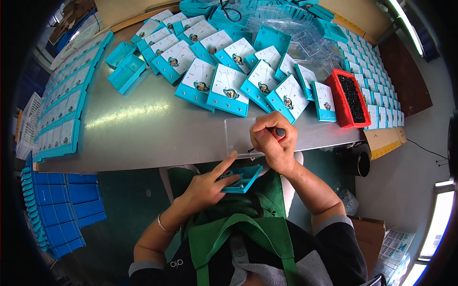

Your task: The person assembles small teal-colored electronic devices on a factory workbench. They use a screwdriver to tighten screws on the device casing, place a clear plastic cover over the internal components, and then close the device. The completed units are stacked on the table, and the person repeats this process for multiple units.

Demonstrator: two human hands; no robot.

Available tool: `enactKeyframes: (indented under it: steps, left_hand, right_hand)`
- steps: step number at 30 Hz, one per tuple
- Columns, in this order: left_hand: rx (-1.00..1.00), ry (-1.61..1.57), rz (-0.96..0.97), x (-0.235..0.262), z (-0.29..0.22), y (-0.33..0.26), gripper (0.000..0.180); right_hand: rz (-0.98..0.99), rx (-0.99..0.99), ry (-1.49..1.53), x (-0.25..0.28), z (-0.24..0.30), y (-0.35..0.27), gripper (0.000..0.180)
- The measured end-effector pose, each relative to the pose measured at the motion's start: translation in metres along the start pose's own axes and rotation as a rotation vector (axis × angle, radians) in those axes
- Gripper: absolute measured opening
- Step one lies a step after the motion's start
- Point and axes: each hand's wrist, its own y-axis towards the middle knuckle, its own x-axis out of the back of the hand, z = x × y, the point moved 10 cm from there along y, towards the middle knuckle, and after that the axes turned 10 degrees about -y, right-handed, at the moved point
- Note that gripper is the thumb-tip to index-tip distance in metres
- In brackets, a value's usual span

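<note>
While the right hand (pixel 275 150) is wrapped tight around a screwdriver (pixel 280 132), handle end up, the left hand (pixel 202 189) does double duty: index finger stretched out to the lower left corner of a clear cover (pixel 237 133), other fingers closed on a teal casing (pixel 248 183). Cover sits at the near edge of the metal table (pixel 143 138); casing is just off that edge, above the lap. Step looks like driver work on the cover, near its lower edge; whether the tip touches is too small to tell. Next move would seem to call for a steady finger on the cover and a straight driver, casing kept from slipping. Cover: flat, see-through, roughly square, glare on it. Casing: open shallow box, slightly tilted, inside partly hidden by fingers. Beyond: white-faced meters (pixel 229 88) with teal bases, and a red bin (pixel 358 125) of small black parts at right.
</note>
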Motion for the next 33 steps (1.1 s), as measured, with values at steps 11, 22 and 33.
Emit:
enactKeyframes:
  steps: [11, 22, 33]
  left_hand:
    - [0.506, -1.369, -0.536, 0.031, 0.049, -0.045, 0.039]
    - [0.429, -1.779, -0.418, 0.004, 0.035, -0.016, 0.043]
    - [0.404, -2.023, -0.335, -0.014, 0.039, -0.016, 0.05]
  right_hand:
    - [0.506, 0.106, -0.924, 0.006, -0.01, -0.018, 0.051]
    - [0.491, -0.046, -0.496, -0.017, 0.015, -0.026, 0.049]
    - [0.597, -0.145, -0.459, -0.033, -0.008, -0.026, 0.044]
